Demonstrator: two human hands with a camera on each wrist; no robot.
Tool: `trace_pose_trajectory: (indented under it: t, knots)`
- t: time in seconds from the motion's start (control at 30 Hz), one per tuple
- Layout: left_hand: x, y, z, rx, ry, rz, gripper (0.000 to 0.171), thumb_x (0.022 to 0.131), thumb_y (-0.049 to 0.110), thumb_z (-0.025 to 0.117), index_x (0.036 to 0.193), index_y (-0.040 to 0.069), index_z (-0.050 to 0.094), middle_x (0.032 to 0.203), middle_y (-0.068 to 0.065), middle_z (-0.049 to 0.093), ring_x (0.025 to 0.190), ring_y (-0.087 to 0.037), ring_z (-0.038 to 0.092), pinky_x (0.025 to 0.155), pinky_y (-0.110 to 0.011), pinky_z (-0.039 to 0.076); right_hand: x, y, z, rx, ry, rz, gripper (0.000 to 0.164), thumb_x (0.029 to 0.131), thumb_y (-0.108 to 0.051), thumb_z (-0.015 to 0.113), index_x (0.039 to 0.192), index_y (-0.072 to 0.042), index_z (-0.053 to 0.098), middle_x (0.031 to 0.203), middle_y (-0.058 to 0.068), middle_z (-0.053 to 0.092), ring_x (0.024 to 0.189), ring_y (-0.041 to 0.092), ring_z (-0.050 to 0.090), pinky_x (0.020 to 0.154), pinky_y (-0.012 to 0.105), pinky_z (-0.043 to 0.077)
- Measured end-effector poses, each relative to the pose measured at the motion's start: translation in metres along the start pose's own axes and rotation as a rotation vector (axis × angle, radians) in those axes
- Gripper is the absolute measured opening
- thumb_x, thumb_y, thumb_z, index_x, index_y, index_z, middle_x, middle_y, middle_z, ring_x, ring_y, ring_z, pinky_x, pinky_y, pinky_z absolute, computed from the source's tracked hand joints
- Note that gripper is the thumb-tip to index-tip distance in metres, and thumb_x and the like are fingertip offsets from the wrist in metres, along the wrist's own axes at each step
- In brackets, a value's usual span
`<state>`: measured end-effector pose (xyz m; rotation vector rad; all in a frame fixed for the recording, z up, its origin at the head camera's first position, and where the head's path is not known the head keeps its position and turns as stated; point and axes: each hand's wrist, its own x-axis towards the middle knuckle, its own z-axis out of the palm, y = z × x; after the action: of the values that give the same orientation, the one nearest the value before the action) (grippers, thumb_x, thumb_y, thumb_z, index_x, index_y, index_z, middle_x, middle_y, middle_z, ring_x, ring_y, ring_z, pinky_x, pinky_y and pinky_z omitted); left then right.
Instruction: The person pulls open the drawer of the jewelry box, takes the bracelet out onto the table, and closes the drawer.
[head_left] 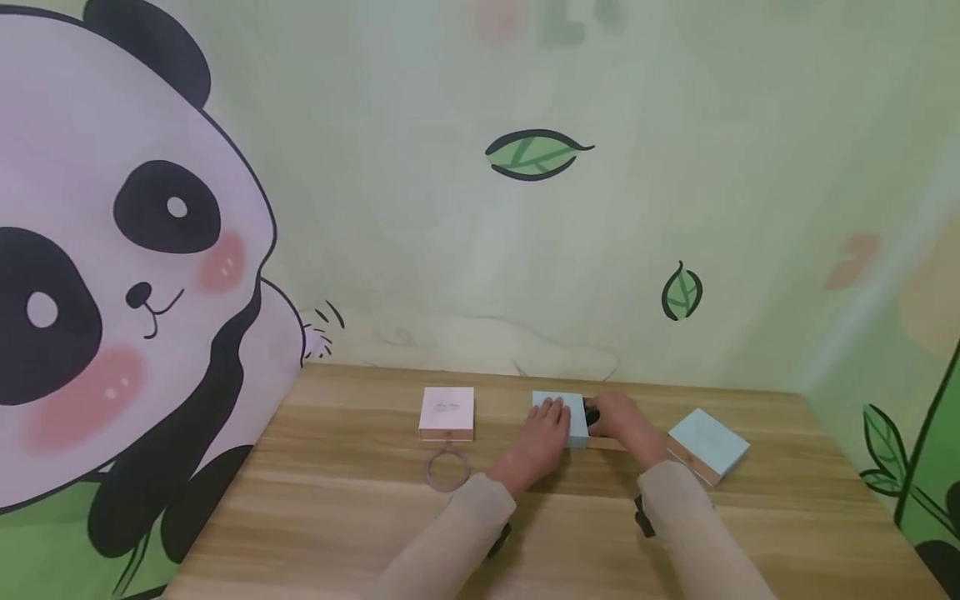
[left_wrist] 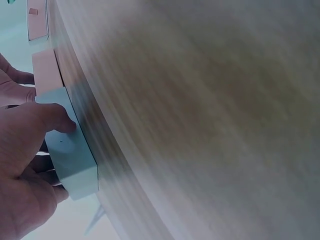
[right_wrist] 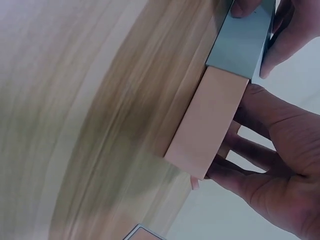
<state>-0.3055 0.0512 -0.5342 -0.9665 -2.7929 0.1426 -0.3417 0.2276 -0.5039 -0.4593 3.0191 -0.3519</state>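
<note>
A light blue box sleeve lies near the back of the table, its pink-orange drawer slid out to the right. My left hand grips the sleeve, fingers over the top and thumb against the front side. Over the pulled-out drawer, my right hand reaches in with bent fingers. A small dark rounded object shows at its fingertips; its kind cannot be made out. In the right wrist view the drawer's front wall hides part of those fingers.
A white-topped box with a pink-orange front sits to the left. In front of it lies a thin pale ring. Another light blue box stands angled at the right. Behind the wooden table rises a painted wall.
</note>
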Motion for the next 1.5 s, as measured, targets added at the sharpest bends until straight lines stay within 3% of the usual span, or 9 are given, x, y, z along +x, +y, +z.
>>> trace_pose_trajectory:
  t: [0.2,0.37,0.57,0.87,1.0,1.23,1.5]
  knots:
    - [0.002,-0.001,-0.005,-0.020,-0.041,0.001,0.048,0.104,0.016,0.057,0.148,0.001,0.045,0.154,-0.018,0.045,0.143,-0.031,0.043,0.115,-0.041,0.041,-0.004,-0.002,0.000,-0.005,0.014,-0.064,0.031,0.079,-0.008,0.083,0.104,0.007,0.074,0.099,0.019,0.073,0.095,0.033,0.066,0.090,0.050,0.054]
    - [0.003,0.001,-0.008,-0.004,-0.050,0.011,0.048,0.104,0.017,0.057,0.148,0.001,0.045,0.155,-0.018,0.044,0.143,-0.031,0.043,0.115,-0.041,0.041,-0.005,-0.004,-0.001,-0.039,-0.007,-0.053,0.030,0.085,-0.005,0.080,0.111,0.007,0.072,0.104,0.020,0.072,0.100,0.037,0.064,0.093,0.051,0.053]
    - [0.005,0.001,-0.010,-0.001,-0.076,-0.017,0.049,0.104,0.016,0.057,0.150,0.002,0.044,0.156,-0.017,0.043,0.144,-0.031,0.042,0.116,-0.041,0.040,-0.005,-0.010,-0.004,-0.072,-0.007,-0.052,0.026,0.085,-0.005,0.080,0.108,0.006,0.073,0.101,0.019,0.072,0.099,0.036,0.063,0.092,0.052,0.053]
    - [0.004,0.003,-0.017,0.051,-0.069,0.000,0.047,0.105,0.018,0.056,0.149,0.003,0.046,0.154,-0.016,0.045,0.142,-0.028,0.045,0.114,-0.039,0.043,-0.007,0.002,0.001,-0.059,0.090,-0.085,0.039,0.082,-0.010,0.083,0.115,0.008,0.071,0.105,0.022,0.070,0.100,0.038,0.063,0.092,0.052,0.053]
    - [0.002,0.004,-0.018,0.067,-0.093,-0.008,0.048,0.106,0.020,0.055,0.150,0.004,0.045,0.155,-0.014,0.044,0.143,-0.027,0.044,0.114,-0.038,0.042,-0.008,0.005,-0.003,-0.051,0.087,-0.097,0.046,0.079,-0.012,0.085,0.118,0.009,0.070,0.111,0.023,0.070,0.105,0.040,0.062,0.095,0.052,0.051]
    - [0.001,0.003,-0.018,0.067,-0.120,-0.020,0.048,0.107,0.020,0.052,0.152,0.005,0.044,0.157,-0.013,0.042,0.145,-0.026,0.042,0.116,-0.037,0.040,-0.019,-0.003,-0.020,-0.015,0.134,-0.101,0.042,0.075,-0.011,0.086,0.111,0.005,0.074,0.105,0.020,0.071,0.097,0.036,0.060,0.084,0.048,0.052]
    - [0.005,0.003,-0.011,0.017,-0.098,-0.034,0.048,0.106,0.016,0.054,0.151,0.003,0.044,0.157,-0.016,0.042,0.145,-0.029,0.042,0.117,-0.039,0.039,-0.040,-0.012,-0.025,0.044,0.133,-0.076,0.049,0.077,-0.017,0.088,0.117,0.005,0.071,0.115,0.025,0.067,0.110,0.043,0.060,0.094,0.054,0.051]
